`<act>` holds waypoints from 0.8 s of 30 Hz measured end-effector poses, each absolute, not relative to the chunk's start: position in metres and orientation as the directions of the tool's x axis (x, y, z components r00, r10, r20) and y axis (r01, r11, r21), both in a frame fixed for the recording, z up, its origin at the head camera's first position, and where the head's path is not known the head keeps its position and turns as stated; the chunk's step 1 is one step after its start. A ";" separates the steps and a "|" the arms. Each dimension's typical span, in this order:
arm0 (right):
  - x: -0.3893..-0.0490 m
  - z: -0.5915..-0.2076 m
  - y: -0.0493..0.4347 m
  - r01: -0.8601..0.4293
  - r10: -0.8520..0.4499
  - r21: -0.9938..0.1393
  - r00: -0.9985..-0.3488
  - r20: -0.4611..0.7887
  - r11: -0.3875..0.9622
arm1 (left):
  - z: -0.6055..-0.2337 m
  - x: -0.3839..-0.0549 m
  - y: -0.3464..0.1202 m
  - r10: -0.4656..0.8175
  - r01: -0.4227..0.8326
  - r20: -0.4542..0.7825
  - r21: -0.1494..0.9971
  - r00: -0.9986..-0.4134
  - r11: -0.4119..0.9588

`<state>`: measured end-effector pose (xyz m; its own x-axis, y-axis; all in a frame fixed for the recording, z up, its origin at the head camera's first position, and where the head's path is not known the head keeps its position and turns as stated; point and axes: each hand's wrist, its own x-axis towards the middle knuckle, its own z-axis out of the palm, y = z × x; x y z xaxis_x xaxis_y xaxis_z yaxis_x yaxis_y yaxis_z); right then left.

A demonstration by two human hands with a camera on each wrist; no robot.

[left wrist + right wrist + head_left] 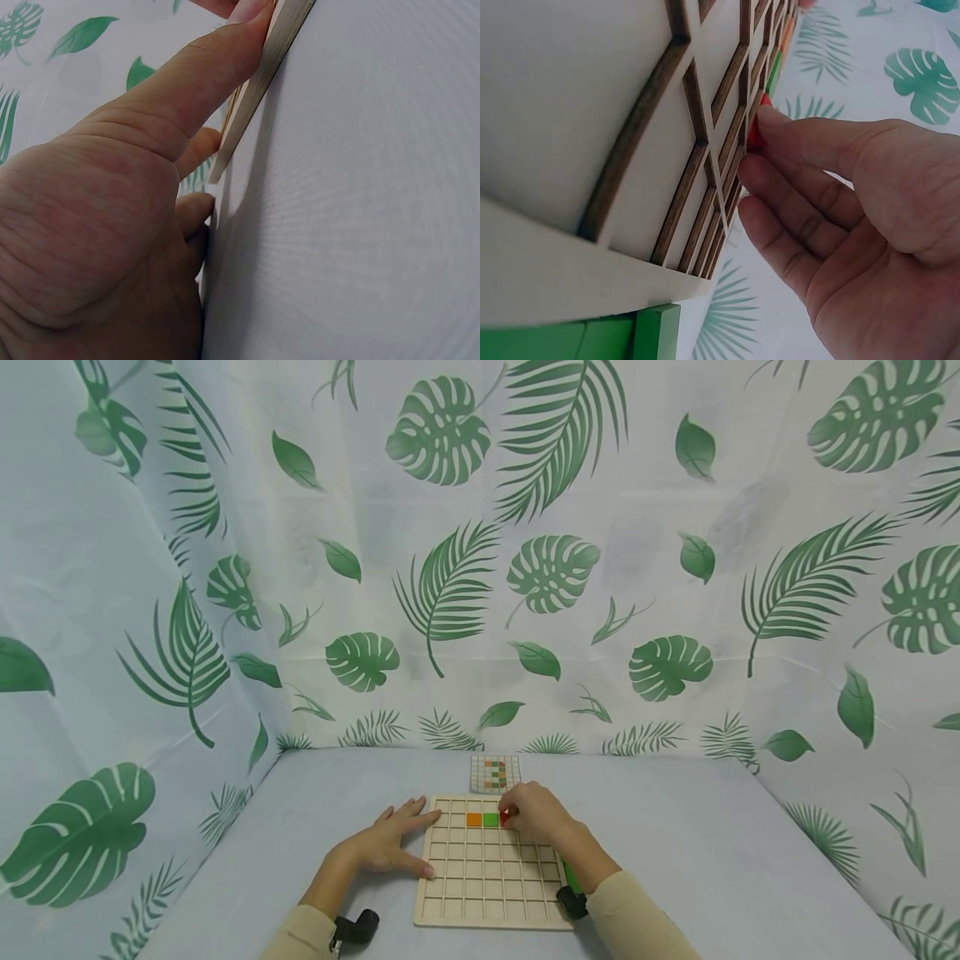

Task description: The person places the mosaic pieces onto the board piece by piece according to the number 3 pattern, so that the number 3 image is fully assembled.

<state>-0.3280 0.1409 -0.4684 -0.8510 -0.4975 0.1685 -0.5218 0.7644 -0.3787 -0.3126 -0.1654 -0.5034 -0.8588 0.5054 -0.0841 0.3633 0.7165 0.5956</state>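
The red tile [504, 819] is at the board's [487, 924] far edge, pinched in the right hand's [536, 814] fingertips, just right of the green tile [491, 819] and orange tile [474, 819]. The left hand [386, 843] spreads its fingers wide, thumb and forefinger at the board's left edge. Green blocks [656, 330] lie along its right edge; a card [480, 781] lies toward the tabletop's [675, 827] far edge.

Near the pale wooden grid board's [475, 890] far edge, a red tile [504, 821] was partly hidden by the right hand [537, 812]; beige sleeves [636, 917] were cropped.
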 end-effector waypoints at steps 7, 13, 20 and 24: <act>-0.327 -0.467 0.140 -0.523 -0.498 -0.382 -0.850 0.170 0.762 | -0.503 -0.312 -0.166 0.510 0.370 -0.083 0.592 -0.856 0.716; -0.326 -0.466 0.140 -0.527 -0.504 -0.359 -0.848 0.165 0.770 | -0.505 -0.313 -0.166 0.514 0.375 -0.077 0.593 -0.854 0.712; -0.326 -0.466 0.140 -0.551 -0.530 -0.366 -0.832 0.166 0.750 | -0.506 -0.315 -0.168 0.523 0.382 -0.076 0.596 -0.849 0.707; -0.328 -0.469 0.141 -0.553 -0.539 -0.362 -0.829 0.150 0.751 | -0.505 -0.315 -0.168 0.532 0.386 -0.076 0.603 -0.843 0.698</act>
